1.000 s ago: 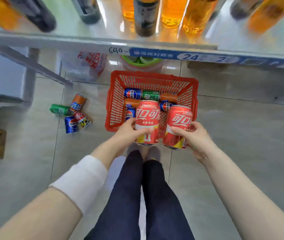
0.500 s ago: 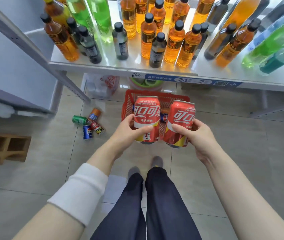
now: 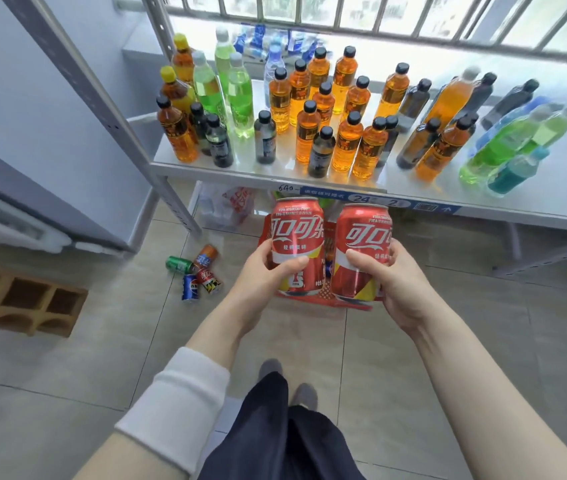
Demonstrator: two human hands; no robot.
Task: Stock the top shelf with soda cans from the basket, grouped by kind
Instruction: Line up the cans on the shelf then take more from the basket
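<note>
I have one red cola can in my left hand (image 3: 261, 271) and another in my right hand (image 3: 401, 282). The fingers of each hand are wrapped round its can: the left can (image 3: 297, 247) and the right can (image 3: 361, 254) stand upright, just beside each other, above the red basket (image 3: 327, 301) on the floor.

My worry is that the two cans could knock together on the way up, or clip the shelf edge (image 3: 344, 192) directly ahead. That shelf is crowded with bottles (image 3: 309, 133), so a nudge could topple several. The top shelf is not in view, so I cannot judge free space there.

The floor is pale tile. Four loose cans (image 3: 195, 271) lie to the left, near a shelf post (image 3: 171, 202). A barred window (image 3: 379, 15) is far behind.
</note>
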